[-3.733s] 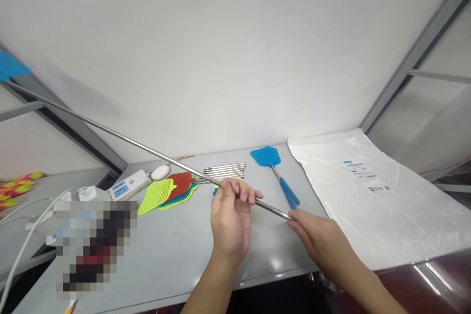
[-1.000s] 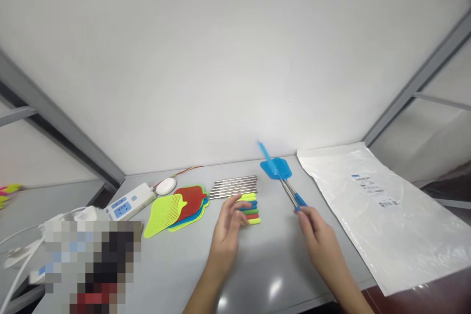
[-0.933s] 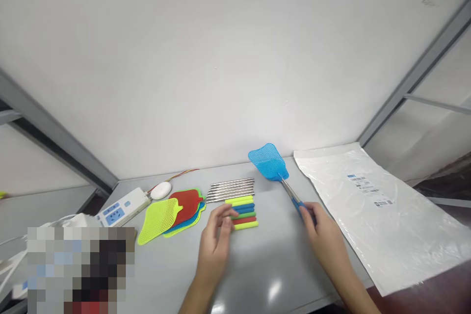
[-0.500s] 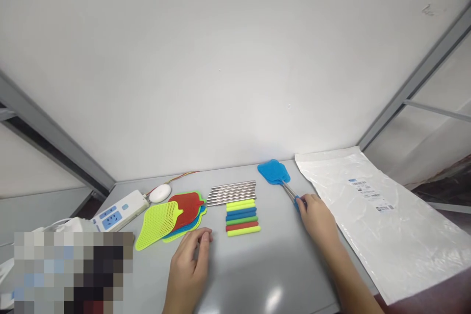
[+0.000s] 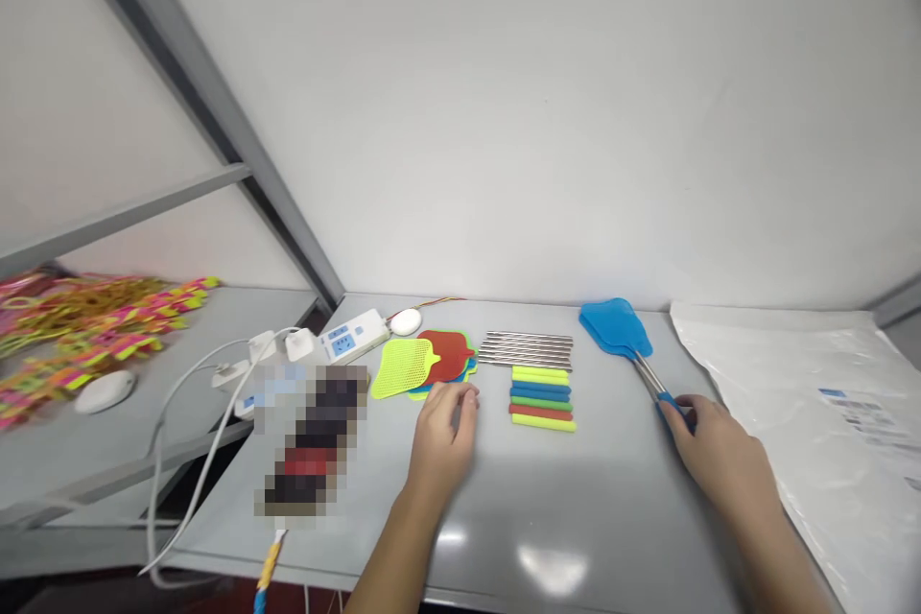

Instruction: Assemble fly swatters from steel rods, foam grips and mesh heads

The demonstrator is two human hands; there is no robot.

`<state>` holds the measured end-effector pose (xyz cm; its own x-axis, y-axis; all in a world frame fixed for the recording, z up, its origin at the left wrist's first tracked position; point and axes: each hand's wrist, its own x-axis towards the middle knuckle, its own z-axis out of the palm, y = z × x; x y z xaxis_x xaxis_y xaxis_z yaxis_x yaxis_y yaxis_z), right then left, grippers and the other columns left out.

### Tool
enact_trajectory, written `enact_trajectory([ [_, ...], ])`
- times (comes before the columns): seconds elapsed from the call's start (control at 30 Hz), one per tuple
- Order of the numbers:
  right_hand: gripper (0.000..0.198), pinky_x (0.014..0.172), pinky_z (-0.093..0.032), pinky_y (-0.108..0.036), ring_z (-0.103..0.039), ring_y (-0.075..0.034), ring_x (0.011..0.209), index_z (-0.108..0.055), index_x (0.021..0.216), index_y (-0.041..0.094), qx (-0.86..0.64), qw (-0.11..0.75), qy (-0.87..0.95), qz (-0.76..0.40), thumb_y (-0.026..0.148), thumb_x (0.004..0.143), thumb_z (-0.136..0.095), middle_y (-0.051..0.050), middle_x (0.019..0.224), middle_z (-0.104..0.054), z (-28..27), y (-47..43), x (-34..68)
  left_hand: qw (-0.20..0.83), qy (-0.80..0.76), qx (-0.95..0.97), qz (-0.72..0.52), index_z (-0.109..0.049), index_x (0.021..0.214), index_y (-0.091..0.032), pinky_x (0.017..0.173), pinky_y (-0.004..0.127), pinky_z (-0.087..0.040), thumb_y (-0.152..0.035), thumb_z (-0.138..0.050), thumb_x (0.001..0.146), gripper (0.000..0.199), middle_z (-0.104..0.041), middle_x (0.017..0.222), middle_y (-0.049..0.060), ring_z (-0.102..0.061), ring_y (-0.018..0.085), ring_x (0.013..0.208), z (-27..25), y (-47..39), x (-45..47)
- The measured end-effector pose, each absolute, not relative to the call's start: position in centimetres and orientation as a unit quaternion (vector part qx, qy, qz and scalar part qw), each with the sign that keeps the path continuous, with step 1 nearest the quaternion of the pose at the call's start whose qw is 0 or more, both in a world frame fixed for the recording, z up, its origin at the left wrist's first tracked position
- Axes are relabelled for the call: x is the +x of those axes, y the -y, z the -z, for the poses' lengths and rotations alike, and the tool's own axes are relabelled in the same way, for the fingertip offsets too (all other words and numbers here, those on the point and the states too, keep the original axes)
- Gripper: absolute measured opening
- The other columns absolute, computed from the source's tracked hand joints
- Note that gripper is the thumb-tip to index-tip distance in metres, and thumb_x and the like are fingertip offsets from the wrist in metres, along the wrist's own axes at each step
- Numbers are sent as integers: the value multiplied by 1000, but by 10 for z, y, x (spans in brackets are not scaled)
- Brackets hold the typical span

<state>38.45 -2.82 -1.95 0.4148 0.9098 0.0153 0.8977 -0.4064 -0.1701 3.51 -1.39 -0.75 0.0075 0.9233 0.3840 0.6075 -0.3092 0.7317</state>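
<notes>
Two blue fly swatters [image 5: 616,326] lie overlapped at the back right of the table, their metal rods pointing toward me. Around their blue handles [image 5: 668,400] my right hand [image 5: 720,451] is closed. My left hand [image 5: 442,432] rests on the table, loosely curled with thumb and fingertips close together, and nothing shows in it. Just beyond it are loose swatter heads: a yellow-green one [image 5: 404,367] on the left, a red one [image 5: 446,353], and blue and green ones partly covered. Several metal rods [image 5: 527,349] lie side by side, with a row of coloured handle tubes [image 5: 541,401] in front.
A white plastic mailing bag [image 5: 798,384] covers the table's right side. At the left are a power strip [image 5: 356,334], a round white device [image 5: 406,321], white cables [image 5: 208,460] and a pixelated object [image 5: 309,441]. Colourful strings [image 5: 107,336] lie on the neighbouring table.
The view has turned left, so everything sits further right in the picture and the neighbouring table shows. Both hands keep about the same places, the right still on the blue swatters' handles.
</notes>
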Motion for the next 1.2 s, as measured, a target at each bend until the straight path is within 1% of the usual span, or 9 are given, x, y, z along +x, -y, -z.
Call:
enact_trajectory([
  [0.17, 52, 73, -42, -44, -57, -33, 97, -59, 106, 22, -836, 81, 543, 16, 60, 90, -28, -12, 106, -62, 15, 32, 386, 64, -613, 709, -343, -59, 102, -22, 91, 42, -42, -29, -47, 91, 18, -63, 106, 7, -53, 26, 103, -6, -6, 7],
  [0.27, 49, 70, -43, -45, -56, -35, 97, -61, 106, 23, -816, 104, 567, 50, 58, 89, -30, -13, 106, -61, 11, 30, 379, -1, -666, 681, -304, -55, 117, -21, 95, 49, -39, -31, -49, 89, 30, -58, 122, 11, -47, 31, 114, -5, -18, -8],
  [0.33, 45, 71, -43, -44, -55, -34, 97, -62, 101, 23, -789, 135, 596, 59, 55, 89, -34, -12, 105, -61, 9, 27, 368, -3, -681, 673, -289, -50, 126, -19, 99, 51, -37, -32, -47, 90, 38, -54, 129, 14, -44, 33, 122, 1, -23, -12],
  [0.47, 38, 80, -42, -42, -55, -30, 97, -63, 99, 20, -704, 195, 682, 43, 48, 90, -40, -13, 106, -60, 9, 21, 331, 30, -685, 675, -272, -43, 134, -17, 105, 54, -32, -31, -43, 92, 45, -48, 139, 16, -40, 32, 131, 17, -21, -12],
  [0.67, 32, 82, -42, -39, -55, -26, 95, -63, 99, 21, -606, 194, 771, -35, 41, 94, -40, -12, 106, -57, 8, 21, 278, 31, -658, 707, -257, -37, 139, -11, 111, 49, -32, -15, -49, 80, 61, -42, 144, 17, -37, 30, 135, 22, -4, -26],
  [0.8, 28, 83, -42, -36, -54, -25, 96, -62, 99, 19, -566, 175, 804, -45, 39, 94, -42, -11, 107, -56, -8, -2, 264, 22, -649, 707, -279, -46, 134, -12, 109, 46, -37, -7, -40, 82, 52, -50, 139, 15, -45, 27, 130, 22, 0, -33],
  [0.9, 27, 86, -40, -33, -53, -22, 98, -61, 102, 19, -563, 150, 811, -53, 34, 96, -39, -10, 108, -55, -22, -37, 259, -14, -635, 692, -342, -51, 130, -16, 109, 47, -37, -7, -35, 87, 47, -57, 133, 11, -42, 25, 133, 15, 5, -30],
  [1.03, 28, 85, -39, -31, -53, -22, 99, -63, 103, 16, -578, 111, 806, -63, 29, 95, -39, -12, 108, -57, -27, -87, 253, -101, -574, 682, -442, -45, 137, -20, 110, 52, -33, -5, -37, 87, 53, -57, 134, 9, -37, 26, 137, 7, 30, -17],
  [1.2, 23, 76, -40, -25, -58, -18, 90, -68, 95, 17, -549, 59, 825, -123, 25, 91, -47, -9, 102, -62, -22, -126, 253, -28, -511, 781, -359, -48, 134, -21, 110, 55, -31, 0, -39, 82, 57, -58, 133, 6, -25, 28, 142, 20, 73, 4],
])
